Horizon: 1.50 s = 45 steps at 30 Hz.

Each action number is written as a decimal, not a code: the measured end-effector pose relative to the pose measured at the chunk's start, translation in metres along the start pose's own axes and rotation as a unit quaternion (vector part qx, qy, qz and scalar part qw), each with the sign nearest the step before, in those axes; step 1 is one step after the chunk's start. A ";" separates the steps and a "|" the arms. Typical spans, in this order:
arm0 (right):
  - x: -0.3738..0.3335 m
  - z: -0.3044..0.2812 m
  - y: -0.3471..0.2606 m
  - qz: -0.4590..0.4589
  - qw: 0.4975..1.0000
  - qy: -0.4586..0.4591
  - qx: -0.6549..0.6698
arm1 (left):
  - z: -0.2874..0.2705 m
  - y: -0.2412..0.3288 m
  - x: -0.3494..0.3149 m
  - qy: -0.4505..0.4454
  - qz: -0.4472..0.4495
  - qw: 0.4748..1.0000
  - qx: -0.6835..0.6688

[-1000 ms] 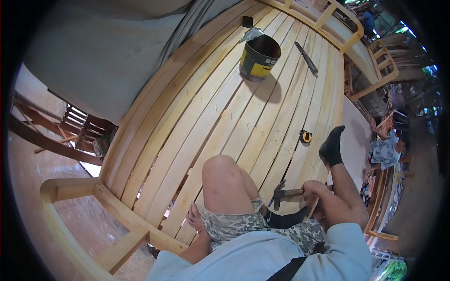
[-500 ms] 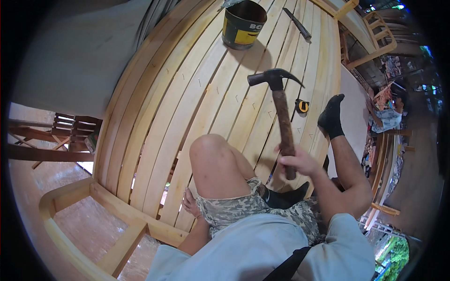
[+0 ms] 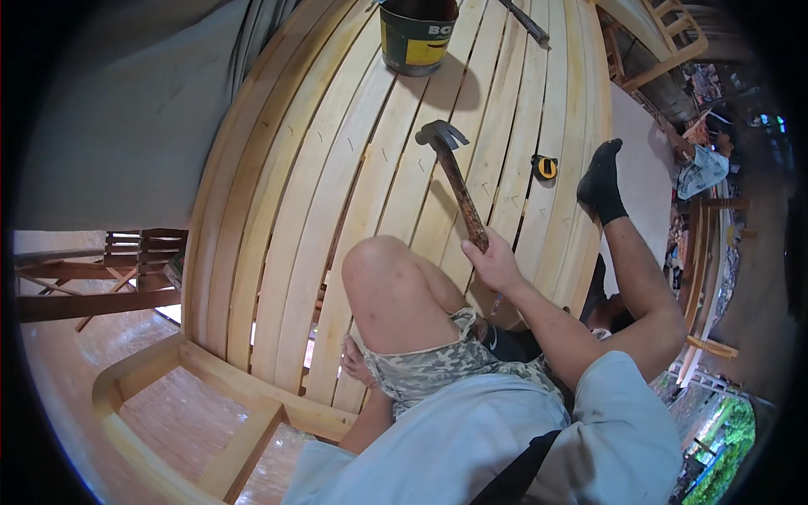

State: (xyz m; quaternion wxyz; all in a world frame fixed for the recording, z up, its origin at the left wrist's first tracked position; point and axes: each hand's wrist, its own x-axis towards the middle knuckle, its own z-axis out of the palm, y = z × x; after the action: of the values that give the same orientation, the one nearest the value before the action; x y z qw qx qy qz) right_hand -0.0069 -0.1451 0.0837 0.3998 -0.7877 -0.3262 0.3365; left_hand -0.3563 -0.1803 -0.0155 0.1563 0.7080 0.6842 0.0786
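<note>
My right hand is closed round the lower handle of a claw hammer. The hammer's dark head is up over the pale wooden slats, at the far end of the tilted handle. A row of small V-shaped lines crosses the slats; they look like upright nails with their shadows. My left hand rests on the slats beside my bent knee, fingers stretched out, with part of it hidden by my shorts. It holds nothing that I can see.
A dark bucket with a yellow label stands on the far slats. A dark long-handled tool lies right of it, and a yellow-black tape measure lies nearer. A curved wooden frame borders the lower left. Another person is at the right.
The hammer has swung left and its head has tipped away over the slats, my right hand moving left and up with it. My left hand stays by the knee. The view has shifted slightly.
</note>
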 end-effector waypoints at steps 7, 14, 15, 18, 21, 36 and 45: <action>-0.008 0.005 -0.015 0.052 0.997 -0.017 0.054 | 0.004 -0.004 -0.003 0.003 0.031 0.997 0.069; -0.021 -0.012 -0.041 -0.220 0.966 0.011 0.136 | 0.002 -0.002 -0.004 0.028 0.034 0.998 0.052; -0.017 -0.004 -0.019 -0.209 0.969 0.033 0.125 | 0.002 0.000 -0.003 0.032 0.047 0.997 0.057; 0.004 0.007 -0.003 0.032 0.998 -0.010 -0.055 | 0.001 0.003 -0.001 0.025 0.013 0.999 0.017; 0.026 0.012 -0.022 -0.019 0.998 0.007 -0.052 | 0.006 -0.004 0.000 0.022 -0.008 1.000 -0.010; 0.019 0.006 -0.011 0.019 0.997 0.064 -0.042 | 0.002 -0.004 0.000 -0.014 -0.043 0.998 -0.037; 0.015 -0.006 0.010 0.062 0.995 -0.048 -0.065 | 0.020 -0.021 0.002 0.015 -0.035 0.999 -0.014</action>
State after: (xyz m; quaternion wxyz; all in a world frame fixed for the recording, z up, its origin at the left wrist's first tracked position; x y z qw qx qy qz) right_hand 0.0091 -0.1405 0.0735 0.3101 -0.8138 -0.3166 0.3760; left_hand -0.3700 -0.1807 -0.0411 0.1588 0.6803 0.7094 0.0934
